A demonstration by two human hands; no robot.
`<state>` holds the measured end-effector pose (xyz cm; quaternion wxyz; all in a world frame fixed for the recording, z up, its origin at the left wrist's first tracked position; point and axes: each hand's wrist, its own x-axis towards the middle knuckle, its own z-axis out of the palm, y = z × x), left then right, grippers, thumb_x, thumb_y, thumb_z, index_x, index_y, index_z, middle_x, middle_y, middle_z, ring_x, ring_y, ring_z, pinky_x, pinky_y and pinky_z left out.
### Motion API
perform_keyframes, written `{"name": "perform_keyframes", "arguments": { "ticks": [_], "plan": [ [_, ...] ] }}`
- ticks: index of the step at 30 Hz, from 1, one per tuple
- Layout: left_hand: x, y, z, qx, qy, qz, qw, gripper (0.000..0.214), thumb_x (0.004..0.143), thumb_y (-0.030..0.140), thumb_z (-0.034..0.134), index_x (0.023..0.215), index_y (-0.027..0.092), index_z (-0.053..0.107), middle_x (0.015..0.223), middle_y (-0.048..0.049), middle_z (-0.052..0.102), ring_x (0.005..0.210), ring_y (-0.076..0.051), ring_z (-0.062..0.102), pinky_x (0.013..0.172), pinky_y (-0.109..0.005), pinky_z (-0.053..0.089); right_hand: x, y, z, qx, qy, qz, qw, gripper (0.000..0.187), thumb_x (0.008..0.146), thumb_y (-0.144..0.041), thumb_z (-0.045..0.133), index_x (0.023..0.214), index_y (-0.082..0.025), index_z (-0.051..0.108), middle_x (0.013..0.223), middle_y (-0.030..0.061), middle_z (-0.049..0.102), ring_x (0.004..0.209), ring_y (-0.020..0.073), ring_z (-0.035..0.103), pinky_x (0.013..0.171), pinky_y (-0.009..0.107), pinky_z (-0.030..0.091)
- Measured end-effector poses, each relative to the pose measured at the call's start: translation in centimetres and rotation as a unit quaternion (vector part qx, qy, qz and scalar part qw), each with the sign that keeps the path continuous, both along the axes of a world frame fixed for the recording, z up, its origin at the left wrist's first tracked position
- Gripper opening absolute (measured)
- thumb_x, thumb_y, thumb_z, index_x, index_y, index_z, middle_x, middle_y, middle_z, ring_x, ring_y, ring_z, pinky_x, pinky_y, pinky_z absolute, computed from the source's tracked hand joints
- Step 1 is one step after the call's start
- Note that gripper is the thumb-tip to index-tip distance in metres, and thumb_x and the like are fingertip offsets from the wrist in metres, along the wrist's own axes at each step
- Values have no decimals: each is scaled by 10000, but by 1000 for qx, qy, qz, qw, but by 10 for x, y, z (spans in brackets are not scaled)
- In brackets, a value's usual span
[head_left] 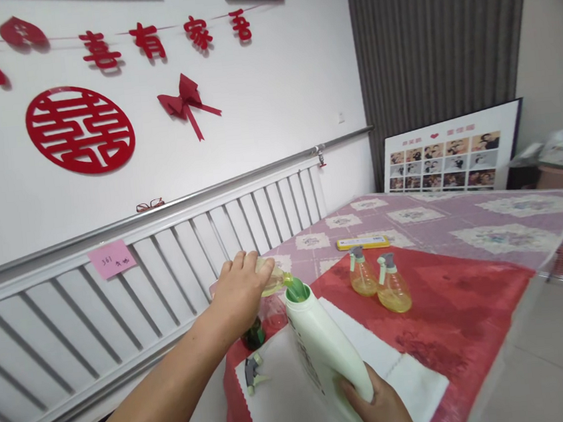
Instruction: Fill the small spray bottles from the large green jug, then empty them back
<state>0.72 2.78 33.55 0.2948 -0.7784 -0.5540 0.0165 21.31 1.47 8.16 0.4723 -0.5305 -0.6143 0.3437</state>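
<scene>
My left hand (242, 285) is closed around a small see-through spray bottle body (272, 280) with yellowish liquid. It is tipped over, its neck at the green-rimmed mouth of a large pale green plastic bottle (321, 348). My right hand (379, 402) grips that large bottle low down by its handle side, keeping it leaning. A loose grey and pale green spray nozzle (253, 372) lies on the white cloth (282, 405) to the left. Beyond the large bottle, two spray bottles with yellow liquid, a nearer one (393, 286) and a farther one (363, 275), stand upright with nozzles on.
A dark green container (254, 335) and a pinkish clear one (274, 311) stand at the table's left edge. A yellow flat box (362, 243) lies behind the spray bottles. Red cloth (452, 300) covers part of the table. A white radiator (168, 276) runs along the wall.
</scene>
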Motion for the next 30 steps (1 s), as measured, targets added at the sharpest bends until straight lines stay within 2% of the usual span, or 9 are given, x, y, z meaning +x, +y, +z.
{"name": "perform_keyframes", "arguments": {
  "ticks": [5,16,30],
  "plan": [
    [0,0,0,3,7,-1,1000,769,690,115,638,1363,288,310,1370,-109,433,1234,-315,388,932,-430,397,0,0,-3,-1,0,-2,1000,369,742,-496,560,923,-194,668,914,68,768,878,272,705,731,295,545],
    [-2,2,-1,7,10,2,1000,753,698,108,596,1370,284,305,1383,-112,427,1252,-323,377,938,-441,389,1,1,-5,13,9,-9,1000,326,715,-488,595,866,-213,685,862,46,776,822,262,710,687,278,548],
    [0,1,-1,13,17,-2,1000,731,699,93,583,1361,267,326,1366,-127,438,1247,-336,382,927,-451,395,0,0,-7,10,3,1,1000,368,750,-496,572,940,-196,665,919,61,768,866,263,705,739,290,544]
  ]
}}
